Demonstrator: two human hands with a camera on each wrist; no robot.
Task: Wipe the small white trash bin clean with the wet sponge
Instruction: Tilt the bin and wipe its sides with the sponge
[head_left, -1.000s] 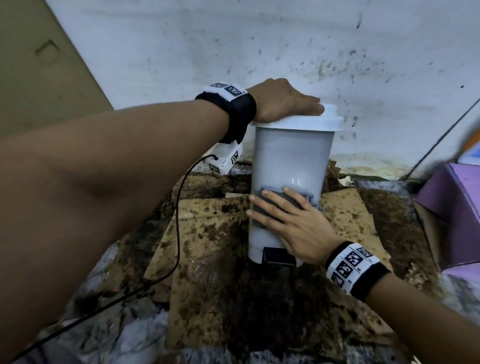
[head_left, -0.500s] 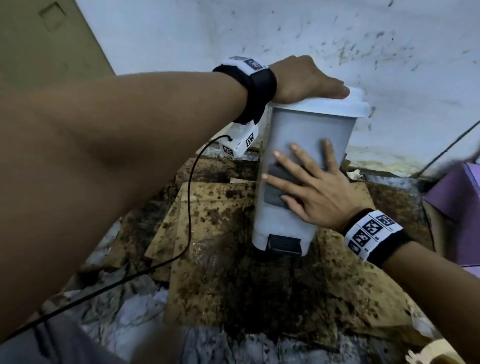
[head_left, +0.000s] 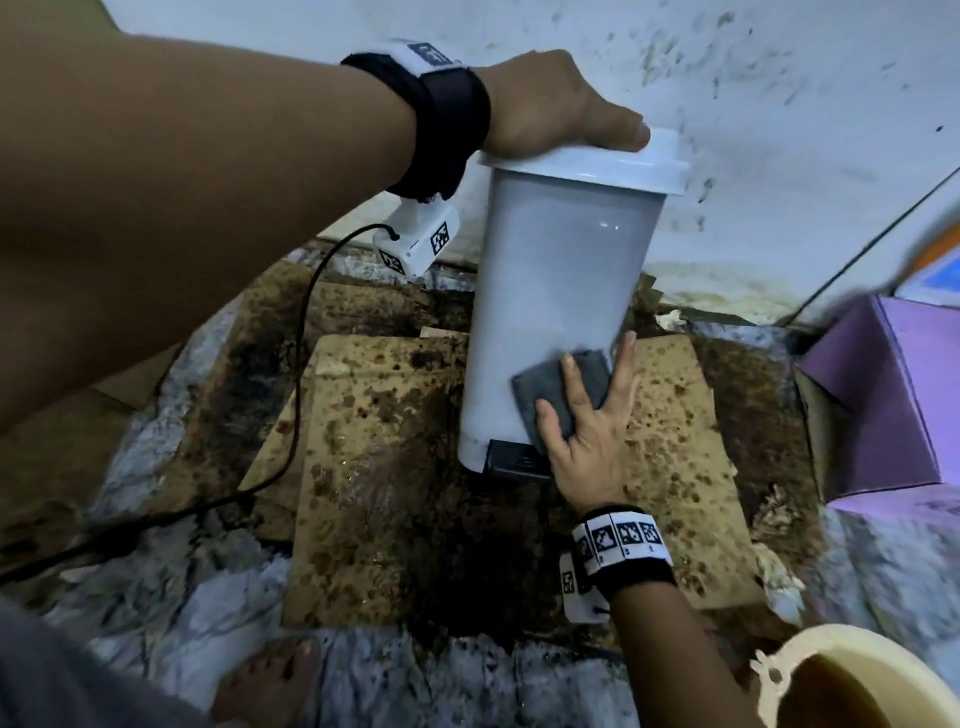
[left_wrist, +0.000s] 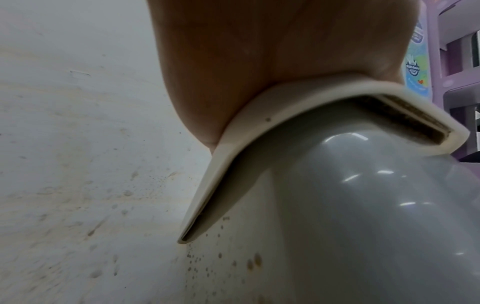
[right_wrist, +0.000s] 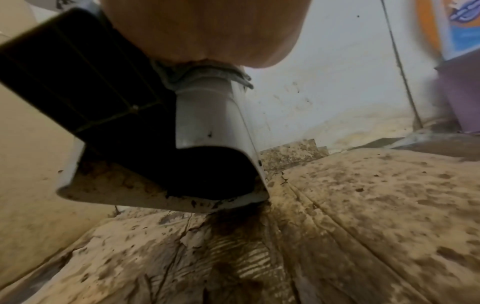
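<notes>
Two hands work the lidded, tilted white pedal bin (head_left: 558, 291) mid-frame: left hand (head_left: 550, 106) flat on its lid (head_left: 613, 169), right hand (head_left: 589, 431) pressing a grey sponge (head_left: 545, 392) low with straight fingers.

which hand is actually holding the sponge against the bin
The right hand. Its spread fingers press the grey sponge flat against the lower front of the white trash bin, while the left hand only rests on the lid, steadying it.

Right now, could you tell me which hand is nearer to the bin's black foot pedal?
Right. The right hand presses the sponge just above the pedal; the left hand rests on the lid.
</notes>
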